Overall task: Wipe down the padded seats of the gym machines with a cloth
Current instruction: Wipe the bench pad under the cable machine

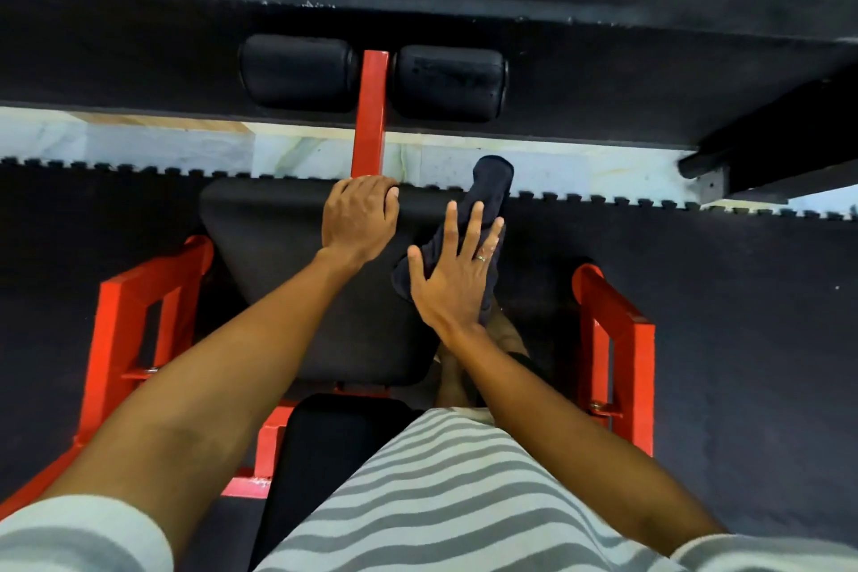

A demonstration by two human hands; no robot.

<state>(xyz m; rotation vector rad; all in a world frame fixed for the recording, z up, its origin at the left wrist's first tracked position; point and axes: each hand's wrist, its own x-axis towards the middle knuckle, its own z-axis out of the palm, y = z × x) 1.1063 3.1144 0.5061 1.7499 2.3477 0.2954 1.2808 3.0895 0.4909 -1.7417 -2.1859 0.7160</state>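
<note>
Striped shirt (441, 502): grey and white, nearest the camera, on the near side of the padded seat (278, 255).
Lower pad (334, 441): black, just nearer than the padded seat, partly hidden by the shirt.
Right hand (452, 279): lies flat on the cloth at the seat's right side, fingers straight and spread, pressing rather than gripping; a ring (481, 258) sits on one finger.
Cloth (490, 186): dark, on the seat's right edge under the right hand, its far end poking past the seat's far edge.
Left hand (360, 218): at the middle of the seat's far edge, fingers curled over that edge, grasping it.
Red frame (118, 330): stands on both sides of the seat; the left forearm crosses in front of it.
Red post (370, 111): runs away from the seat's far edge, its base hidden by the left hand.
Roller pads (297, 72): two, black, beyond the seat, one on each side of the post.
Rubber mat (696, 293): black, around the seat.
</note>
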